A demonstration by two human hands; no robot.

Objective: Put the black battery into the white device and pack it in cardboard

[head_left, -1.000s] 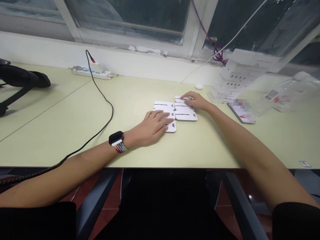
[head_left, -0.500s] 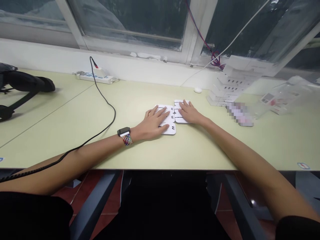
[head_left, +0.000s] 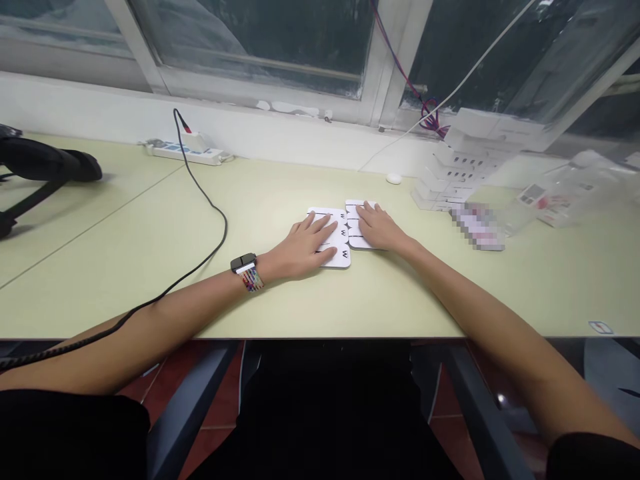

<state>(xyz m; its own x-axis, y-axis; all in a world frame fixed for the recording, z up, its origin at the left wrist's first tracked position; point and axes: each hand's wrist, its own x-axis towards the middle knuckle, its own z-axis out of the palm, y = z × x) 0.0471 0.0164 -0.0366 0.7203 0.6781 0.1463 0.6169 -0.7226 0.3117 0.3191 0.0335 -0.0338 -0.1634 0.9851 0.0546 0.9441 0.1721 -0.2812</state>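
My left hand [head_left: 305, 247] lies flat with its fingers spread over several white cards with rounded corners [head_left: 342, 257]. They are laid edge to edge in a column, and each shows a black W-like mark near its right end. My right hand [head_left: 379, 227] rests palm down on a second column of white cards [head_left: 353, 205], just right of the first, fingers stretched toward the back. The two columns touch or nearly touch along the middle. Much of the cards' faces is hidden under my hands.
A black cable [head_left: 225, 227] runs over my left forearm to a power strip [head_left: 200, 156]. White boxes [head_left: 460, 170] are stacked at the back right, beside a blurred-out item [head_left: 477, 228] and a clear plastic bag [head_left: 560, 193]. A white mouse-like object [head_left: 394, 179] sits near the wall.
My hands and the cards keep almost the same places. The whole view has shifted slightly, with things sitting a little further left.
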